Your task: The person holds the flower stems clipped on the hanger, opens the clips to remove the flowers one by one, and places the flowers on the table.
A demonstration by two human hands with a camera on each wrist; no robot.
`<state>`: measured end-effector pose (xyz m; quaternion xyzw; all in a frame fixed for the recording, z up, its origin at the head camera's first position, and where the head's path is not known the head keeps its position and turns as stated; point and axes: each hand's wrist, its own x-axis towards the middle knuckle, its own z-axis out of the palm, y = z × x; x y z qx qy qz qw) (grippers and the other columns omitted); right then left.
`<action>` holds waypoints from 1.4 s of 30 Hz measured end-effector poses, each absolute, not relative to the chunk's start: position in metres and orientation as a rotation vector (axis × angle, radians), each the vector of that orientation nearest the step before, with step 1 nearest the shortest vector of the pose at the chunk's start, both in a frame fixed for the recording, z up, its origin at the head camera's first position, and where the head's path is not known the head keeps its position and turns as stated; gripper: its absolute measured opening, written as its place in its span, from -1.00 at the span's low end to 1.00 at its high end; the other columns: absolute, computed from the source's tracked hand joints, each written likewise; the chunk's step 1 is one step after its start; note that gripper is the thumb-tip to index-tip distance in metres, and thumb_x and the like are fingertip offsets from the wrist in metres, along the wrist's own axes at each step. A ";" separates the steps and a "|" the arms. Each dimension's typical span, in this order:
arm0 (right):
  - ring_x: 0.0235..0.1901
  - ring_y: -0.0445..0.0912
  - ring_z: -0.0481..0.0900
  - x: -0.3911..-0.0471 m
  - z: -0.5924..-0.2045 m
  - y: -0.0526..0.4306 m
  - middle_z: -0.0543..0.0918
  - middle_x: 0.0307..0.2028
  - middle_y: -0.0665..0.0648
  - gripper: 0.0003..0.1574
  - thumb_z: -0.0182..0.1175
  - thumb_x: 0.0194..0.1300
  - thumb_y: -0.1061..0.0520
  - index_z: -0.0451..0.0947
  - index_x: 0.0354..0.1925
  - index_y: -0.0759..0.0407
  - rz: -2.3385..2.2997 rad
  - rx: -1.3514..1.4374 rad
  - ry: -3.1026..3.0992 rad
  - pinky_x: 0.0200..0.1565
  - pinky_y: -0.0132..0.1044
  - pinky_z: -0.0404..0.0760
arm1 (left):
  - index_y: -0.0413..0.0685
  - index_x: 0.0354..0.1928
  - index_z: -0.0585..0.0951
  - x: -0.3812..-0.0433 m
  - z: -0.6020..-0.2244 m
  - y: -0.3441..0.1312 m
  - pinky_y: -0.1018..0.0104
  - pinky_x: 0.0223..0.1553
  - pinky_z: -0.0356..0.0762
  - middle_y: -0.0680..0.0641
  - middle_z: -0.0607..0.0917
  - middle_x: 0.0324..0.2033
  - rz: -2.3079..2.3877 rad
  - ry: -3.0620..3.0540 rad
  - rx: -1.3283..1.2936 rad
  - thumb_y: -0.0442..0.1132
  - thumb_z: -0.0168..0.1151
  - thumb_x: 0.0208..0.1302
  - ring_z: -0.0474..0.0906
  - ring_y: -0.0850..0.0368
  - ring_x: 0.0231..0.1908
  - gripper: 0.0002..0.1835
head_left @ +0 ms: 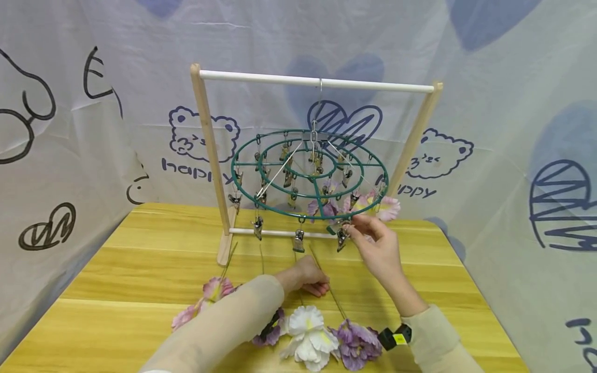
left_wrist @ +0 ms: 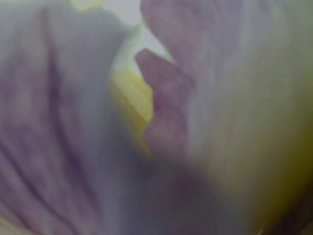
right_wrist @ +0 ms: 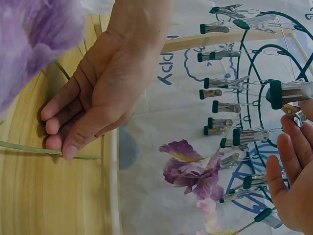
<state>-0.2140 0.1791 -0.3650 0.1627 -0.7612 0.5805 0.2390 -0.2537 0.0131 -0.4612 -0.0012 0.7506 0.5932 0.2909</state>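
Partway, I judge: purple bloom (right_wrist: 190, 171), pink bloom (right_wrist: 210, 214) hang from the clip hanger (head_left: 322, 217); white flower (head_left: 310, 339), pink flower (head_left: 214, 291), purple flowers (head_left: 356, 344) remain below it on bench (head_left: 116, 311). My left fingers (right_wrist: 66, 101) pinch a stem (right_wrist: 24, 147) beneath hanger, right fingers (head_left: 368, 223) a clip (head_left: 342, 239) at its rim.

glossy metal clips (head_left: 299, 241), smooth wood-grain tabletop (head_left: 116, 300), matt cloth-like petals (head_left: 309, 338), creased fabric backdrop (head_left: 261, 41)

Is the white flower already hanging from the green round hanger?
No, in the head view the white flower lies on the wooden table.
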 end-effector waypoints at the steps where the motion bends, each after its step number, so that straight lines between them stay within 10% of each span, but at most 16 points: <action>1: -0.23 -0.32 0.65 -0.214 -0.365 0.179 0.74 -0.13 0.41 -0.73 0.35 0.31 0.42 0.68 -0.01 0.46 1.596 0.452 -2.076 -0.14 -0.54 0.68 | -0.57 -0.31 0.70 -0.254 -0.461 0.013 0.38 -0.52 0.75 -0.24 0.78 -0.51 1.584 2.000 -0.004 -0.51 0.24 0.39 0.58 0.24 -0.70 -0.83; 25: 0.04 -0.22 0.72 -0.206 -0.370 0.186 0.77 0.07 0.13 -0.64 0.24 0.45 0.39 0.63 0.17 0.43 1.741 0.555 -1.988 0.09 -0.39 0.70 | -0.38 0.04 0.50 -0.255 -0.409 0.023 0.26 -0.38 0.81 -0.30 0.80 -0.31 1.852 2.061 0.214 -0.38 0.14 0.50 0.68 0.18 -0.57 -0.79; 36: -0.02 -0.14 0.76 -0.202 -0.376 0.197 0.81 -0.04 0.05 -0.72 0.20 0.47 0.40 0.65 0.10 0.48 1.749 0.557 -1.856 0.03 -0.41 0.73 | -0.19 0.09 0.61 -0.242 -0.385 0.028 0.14 -0.03 0.77 -0.21 0.74 -0.06 1.643 2.740 0.646 -0.30 0.30 0.45 0.72 -0.15 -0.03 -0.75; 42: -0.10 -0.15 0.76 -0.208 -0.379 0.207 0.82 -0.11 -0.01 -0.74 0.20 0.45 0.44 0.60 0.05 0.59 1.762 0.502 -1.750 -0.05 -0.47 0.73 | -0.12 0.18 0.66 -0.245 -0.376 0.039 0.38 -0.41 0.67 -0.15 0.78 0.00 1.931 2.615 0.530 -0.17 0.28 0.50 0.76 -0.04 -0.17 -0.69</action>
